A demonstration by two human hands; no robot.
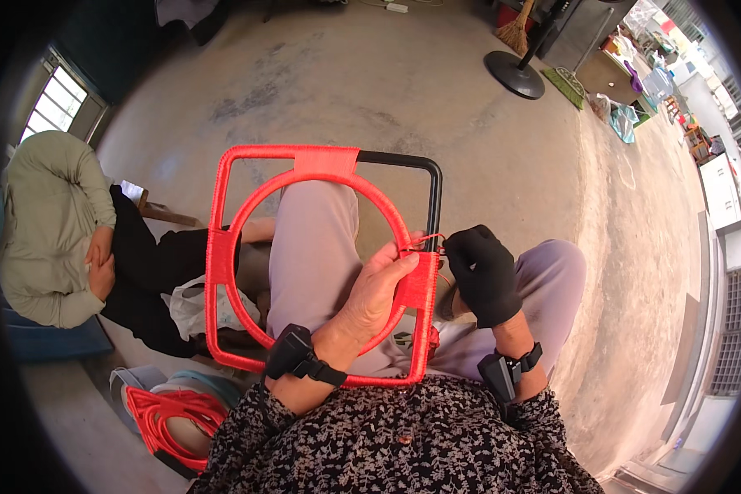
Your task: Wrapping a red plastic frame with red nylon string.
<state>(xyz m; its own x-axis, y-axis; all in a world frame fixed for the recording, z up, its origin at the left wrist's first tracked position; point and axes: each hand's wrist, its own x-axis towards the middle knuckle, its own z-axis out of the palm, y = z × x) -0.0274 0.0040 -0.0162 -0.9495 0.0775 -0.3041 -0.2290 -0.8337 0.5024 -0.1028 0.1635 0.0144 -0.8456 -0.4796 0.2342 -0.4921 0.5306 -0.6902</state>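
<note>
A square frame with rounded corners and an inner ring rests across my lap. Red cord is wound tightly round most of it, while a black tube shows bare at the upper right corner. My left hand, ungloved, grips the red-wrapped joint between ring and right side, its thumb on top. Just right of that side, my right hand in a black glove is closed, fingers curled. A thin loop of red cord runs from the wrapping edge to the gloved fingers, whose tips are partly hidden.
To my left sits another person, hands clasped. More red-wrapped frames lie low at the left, near a white plastic bag. A black round stand base, a broom and a green brush are at the far right.
</note>
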